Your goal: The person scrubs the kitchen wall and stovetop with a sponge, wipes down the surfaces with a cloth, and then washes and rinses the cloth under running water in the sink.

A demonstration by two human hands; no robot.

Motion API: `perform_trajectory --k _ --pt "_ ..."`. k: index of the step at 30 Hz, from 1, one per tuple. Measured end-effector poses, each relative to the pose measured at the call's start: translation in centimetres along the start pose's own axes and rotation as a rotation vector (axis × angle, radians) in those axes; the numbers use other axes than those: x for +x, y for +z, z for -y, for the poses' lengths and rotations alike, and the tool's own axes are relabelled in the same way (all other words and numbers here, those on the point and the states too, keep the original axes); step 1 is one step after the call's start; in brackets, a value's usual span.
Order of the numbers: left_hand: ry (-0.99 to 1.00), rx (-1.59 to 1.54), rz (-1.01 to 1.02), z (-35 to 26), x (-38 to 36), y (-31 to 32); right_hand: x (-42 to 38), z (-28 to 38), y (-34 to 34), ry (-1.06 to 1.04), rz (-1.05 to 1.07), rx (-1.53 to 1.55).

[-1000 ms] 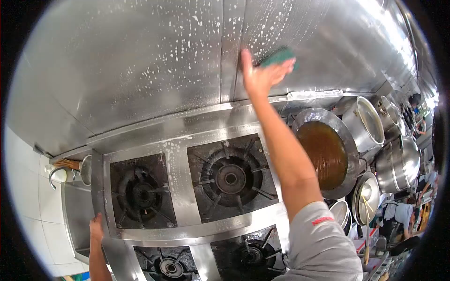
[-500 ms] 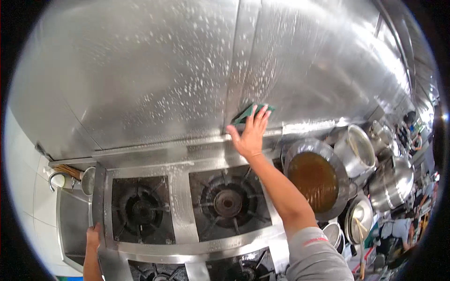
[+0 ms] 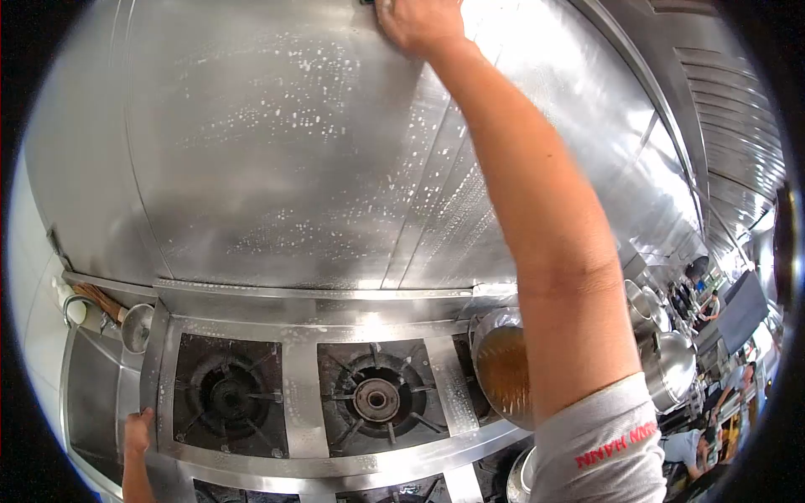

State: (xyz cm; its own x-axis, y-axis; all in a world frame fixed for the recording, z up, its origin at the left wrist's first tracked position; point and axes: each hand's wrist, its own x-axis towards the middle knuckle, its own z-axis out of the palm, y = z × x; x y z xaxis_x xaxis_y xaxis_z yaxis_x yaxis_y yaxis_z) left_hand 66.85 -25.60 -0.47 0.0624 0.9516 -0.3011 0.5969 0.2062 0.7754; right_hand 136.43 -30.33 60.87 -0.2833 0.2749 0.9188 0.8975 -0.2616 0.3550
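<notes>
At the near left, the left hand is laid on the left edge of the stove, its fingers curled over the steel rim and holding nothing else. 2 burners are seen on the stove, the left burner and the middle burner, side by side and dry of foam. Just right of them, a pot of brown liquid is partly hidden behind the raised arm. At the far left, a tap is set above a sink. Behind the stove, the steel wall is flecked with white soap suds. At the top, far up the wall, the right hand is pressed flat against the steel; whether anything is held under the palm cannot be told, since the fingers are cut off by the frame edge.
</notes>
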Motion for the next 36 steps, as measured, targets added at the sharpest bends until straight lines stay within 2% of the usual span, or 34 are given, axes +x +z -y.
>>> perform_trajectory --k 2,4,5,7,8,10,11,12,13,15,17,18,19,21,23,24,26,28,30,31,33,35,36 --pt "-0.079 0.120 -0.010 -1.4 -0.8 0.0 -0.1 -3.7 -1.9 -0.047 0.059 -0.022" --pt "-0.035 0.091 -0.026 1.3 0.5 0.0 0.1 -12.1 -1.4 0.039 -0.064 -0.106" --pt "-0.031 0.114 -0.037 0.8 0.1 -0.1 -0.9 -15.8 -0.9 0.239 -0.137 -0.125" --pt "-0.044 0.199 -0.058 -2.7 -2.0 0.2 -1.1 -16.8 -3.2 0.645 -0.057 -0.185" --pt "-0.034 0.204 -0.065 -3.0 -2.3 0.3 -0.8 -16.5 -2.5 0.469 -0.056 -0.226" --pt "0.100 0.095 -0.104 1.4 -0.1 0.1 0.3 -14.3 0.4 0.114 -0.066 -0.240" --pt "0.171 0.034 -0.119 3.1 1.2 0.3 -0.7 -10.1 0.2 0.211 -0.107 -0.104" --pt "0.146 -0.006 -0.085 3.3 1.7 0.4 -1.1 -6.5 -1.5 0.252 -0.080 -0.087" --pt "0.118 -0.042 -0.052 3.5 1.9 0.0 -1.3 -6.4 -1.9 0.243 -0.086 -0.053" --pt "0.096 -0.064 -0.018 3.4 1.7 -0.4 -1.5 -12.1 -1.6 0.115 -0.113 -0.038" --pt "0.111 -0.048 -0.024 3.5 1.4 -0.4 -1.5 -23.7 -0.3 0.359 -0.044 -0.463" --pt "0.091 0.009 -0.017 3.9 1.9 -0.7 -1.9 -23.2 -4.1 0.391 0.358 -0.813" --pt "0.070 0.065 -0.012 4.8 3.1 -1.0 -3.2 -31.0 -1.8 0.373 0.240 -0.826" --pt "0.029 0.147 -0.017 5.1 2.1 -1.8 -8.2 -19.4 -5.4 0.718 -0.128 -0.103" --pt "0.024 0.183 -0.022 -0.3 -0.3 -0.6 -13.8 -24.3 -2.3 0.456 0.179 -0.519" --pt "0.031 0.188 -0.020 -1.9 -1.0 -0.3 -17.6 -18.1 -0.3 0.610 -0.185 -0.178" --pt "0.052 0.150 0.004 -2.4 -1.2 -0.2 -27.1 -7.6 1.5 0.515 -0.154 -0.122" --pt "0.037 0.104 0.021 -3.7 -1.6 0.0 -37.1 4.2 1.6 0.476 0.138 -0.032" --pt "0.039 0.075 0.031 -2.8 -1.6 0.3 -47.7 15.0 0.5 0.495 0.702 0.127" --pt "0.062 0.093 0.042 -2.0 -1.0 0.1 -51.3 17.4 0.1 0.418 0.774 0.189" --pt "0.051 0.089 0.065 -0.8 -1.3 -0.8 -48.5 17.2 0.9 0.420 0.559 0.232" --pt "0.041 0.079 0.081 -1.0 -0.8 -0.5 -39.8 12.8 1.1 0.352 0.433 0.127" --pt "0.052 0.089 0.077 -1.1 -0.6 -0.2 -34.0 9.6 1.4 0.328 0.357 -0.037"
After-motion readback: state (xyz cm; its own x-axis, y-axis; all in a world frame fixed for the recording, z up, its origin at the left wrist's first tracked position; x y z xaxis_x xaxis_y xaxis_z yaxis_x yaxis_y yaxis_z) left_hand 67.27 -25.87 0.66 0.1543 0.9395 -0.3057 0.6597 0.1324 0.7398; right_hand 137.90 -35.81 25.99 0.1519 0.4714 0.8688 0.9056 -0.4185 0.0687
